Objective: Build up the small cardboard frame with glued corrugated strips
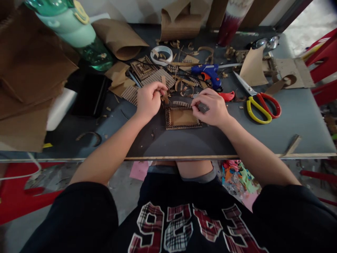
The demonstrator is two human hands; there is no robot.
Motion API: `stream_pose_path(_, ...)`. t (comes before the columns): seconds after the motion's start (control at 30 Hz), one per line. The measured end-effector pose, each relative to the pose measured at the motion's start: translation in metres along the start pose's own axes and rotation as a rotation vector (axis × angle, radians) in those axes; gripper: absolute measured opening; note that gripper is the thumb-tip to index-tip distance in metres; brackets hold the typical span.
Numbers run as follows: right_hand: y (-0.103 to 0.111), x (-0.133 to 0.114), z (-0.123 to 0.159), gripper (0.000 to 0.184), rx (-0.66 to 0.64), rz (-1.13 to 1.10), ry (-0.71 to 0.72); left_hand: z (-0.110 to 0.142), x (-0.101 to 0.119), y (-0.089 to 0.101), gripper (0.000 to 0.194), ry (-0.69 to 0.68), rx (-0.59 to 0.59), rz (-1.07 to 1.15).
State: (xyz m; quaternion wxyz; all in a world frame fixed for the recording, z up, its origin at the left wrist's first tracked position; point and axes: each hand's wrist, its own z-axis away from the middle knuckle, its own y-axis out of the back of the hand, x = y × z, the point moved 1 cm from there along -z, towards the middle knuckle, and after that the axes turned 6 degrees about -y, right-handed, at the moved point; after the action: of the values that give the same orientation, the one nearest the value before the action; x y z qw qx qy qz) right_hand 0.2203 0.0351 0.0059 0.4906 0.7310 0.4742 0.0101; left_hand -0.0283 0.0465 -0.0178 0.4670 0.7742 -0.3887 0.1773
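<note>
Both hands are out over the table (289, 116), forearms angled inward from my shoulders. My left hand (149, 100) is curled almost into a fist, fingertips pinching a thin cardboard strip (164, 94) that pokes out to its right. My right hand (212, 107) lies knuckles up, fingers bent and pinched on a small dark piece at the top right corner of the cardboard frame (182, 118), which lies flat between the two hands. Just beyond the right hand I see a blue glue gun (207, 73); further right lie the yellow-and-red scissors (259, 102). Beyond the left hand sits a tape roll (161, 55), and far off to its left a green bottle (76, 30).
</note>
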Motion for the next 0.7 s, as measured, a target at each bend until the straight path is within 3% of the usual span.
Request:
stream_pose_path(0.13,0.001,0.001,-0.001,0.014,-0.072,-0.012,0.043,0.001,-0.010,0.002,0.040,-0.018,0.098,-0.099)
stream_pose_path(0.23,0.001,0.003,0.000,0.020,-0.143,0.020,0.053,0.002,-0.006,0.006,0.047,-0.078,0.132,-0.171)
stream_pose_path(0.3,0.000,0.005,0.000,0.020,-0.143,0.069,0.046,0.002,0.005,0.010,0.045,-0.161,0.064,-0.175)
stream_pose_path(0.4,-0.001,0.006,0.001,0.019,-0.114,0.139,0.010,0.004,0.022,0.009,0.036,-0.299,-0.178,-0.110)
stream_pose_path(0.5,-0.001,0.005,0.001,0.017,-0.077,0.159,-0.017,0.006,0.032,0.004,0.041,-0.354,-0.351,-0.060)
stream_pose_path(0.6,-0.002,0.004,0.001,0.016,-0.064,0.150,-0.033,0.008,0.033,-0.002,0.045,-0.347,-0.445,-0.043)
stream_pose_path(0.7,-0.003,0.004,0.001,0.014,-0.067,0.139,-0.050,0.009,0.032,-0.003,0.038,-0.313,-0.450,-0.043)
